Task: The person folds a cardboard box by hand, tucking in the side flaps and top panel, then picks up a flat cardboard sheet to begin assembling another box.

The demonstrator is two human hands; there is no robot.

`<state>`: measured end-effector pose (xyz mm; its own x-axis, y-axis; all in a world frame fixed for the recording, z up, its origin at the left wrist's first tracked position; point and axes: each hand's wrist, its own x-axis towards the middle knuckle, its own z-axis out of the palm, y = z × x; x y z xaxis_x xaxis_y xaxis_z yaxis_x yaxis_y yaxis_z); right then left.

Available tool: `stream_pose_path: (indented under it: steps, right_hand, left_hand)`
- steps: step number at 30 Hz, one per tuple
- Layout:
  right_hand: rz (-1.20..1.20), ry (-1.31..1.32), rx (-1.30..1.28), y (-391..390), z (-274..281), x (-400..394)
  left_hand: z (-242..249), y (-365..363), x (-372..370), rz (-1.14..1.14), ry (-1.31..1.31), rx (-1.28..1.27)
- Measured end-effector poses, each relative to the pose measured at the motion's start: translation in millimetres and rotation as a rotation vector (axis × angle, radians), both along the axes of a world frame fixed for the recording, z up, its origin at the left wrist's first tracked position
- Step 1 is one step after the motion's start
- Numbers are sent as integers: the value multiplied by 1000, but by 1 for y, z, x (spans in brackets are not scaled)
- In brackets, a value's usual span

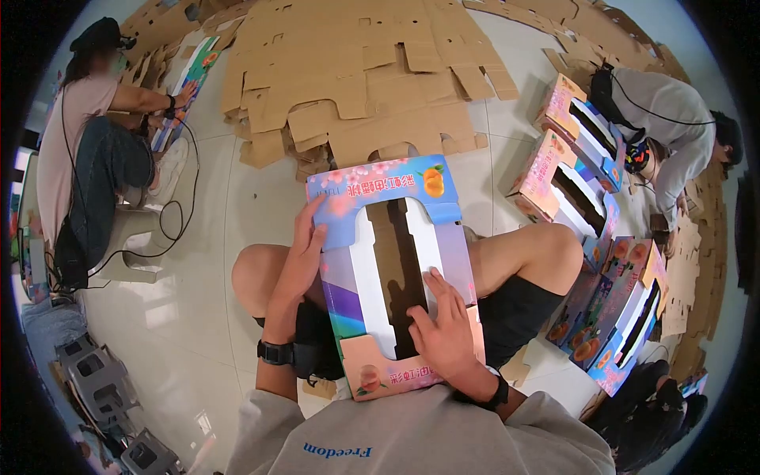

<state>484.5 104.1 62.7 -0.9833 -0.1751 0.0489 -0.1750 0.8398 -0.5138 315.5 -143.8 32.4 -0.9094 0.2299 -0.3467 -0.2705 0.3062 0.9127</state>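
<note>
A printed cardboard fruit box (340, 305) rests on my lap, its long open slot facing up. Peach pictures and blue, pink and purple printing cover it, and white inner flaps line both sides of the slot. My left hand (305, 249) grips the box's left edge near the far corner. On the right side of the slot lies my right hand (445, 328), fingers apart, with fingertips on the white flap and at the slot's edge. The bottom of the box shows brown inside.
Flat brown cardboard sheets (340, 71) are heaped ahead on the tiled floor. Several similar boxes (566, 186) stand to the right, beside a bent-over person (669, 119). At left, another person (87, 158) sits with a hand on printed cardboard (194, 75). Grey plastic stools (99, 376) stand lower left.
</note>
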Motion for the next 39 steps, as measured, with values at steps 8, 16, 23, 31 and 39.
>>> stream_pose_path:
  steps: [8,16,23,31,39]
  right_hand:
    - [-22,17,-57,2,1,-3]
    - [-156,-184,-486,30,15,-33]
    - [-354,-128,-246,47,8,-44]
    - [-234,-577,-784,81,-22,-22]
    - [-242,-658,-1103,98,-19,-2]
  left_hand:
    - [34,35,8,-206,660,-838]
    - [26,80,52,-303,704,-790]
    - [35,66,59,-291,700,-735]
    - [29,61,63,-228,701,-652]
    - [40,58,67,-214,752,-573]
